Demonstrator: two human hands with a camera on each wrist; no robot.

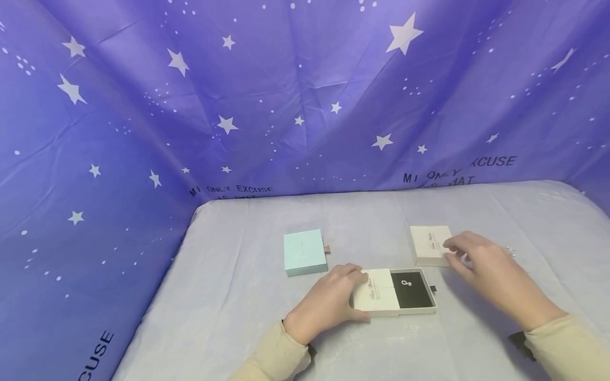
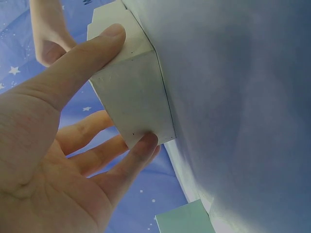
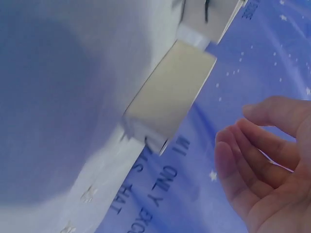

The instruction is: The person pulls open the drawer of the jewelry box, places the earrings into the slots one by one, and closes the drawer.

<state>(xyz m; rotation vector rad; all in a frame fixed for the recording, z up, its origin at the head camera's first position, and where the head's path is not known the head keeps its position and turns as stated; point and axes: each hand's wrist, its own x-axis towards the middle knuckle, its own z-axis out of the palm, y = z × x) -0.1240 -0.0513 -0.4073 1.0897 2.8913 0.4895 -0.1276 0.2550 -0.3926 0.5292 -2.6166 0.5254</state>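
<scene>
From afar, I saw the left hand [image 1: 329,299] gripping the half-open box [image 1: 393,299] well in from the tabletop's [image 1: 267,214] far edge, probably to steady it; the right hand [image 1: 488,272], loosely curled and empty, hovered beside the farther white box [image 1: 426,246].

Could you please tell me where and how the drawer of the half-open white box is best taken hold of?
Probably by the dark tab, pinched by the right hand coming from the right. The tab juts from the outer end of the drawer, facing that side, while the left hand grips the sleeve at the opposite end.
</scene>
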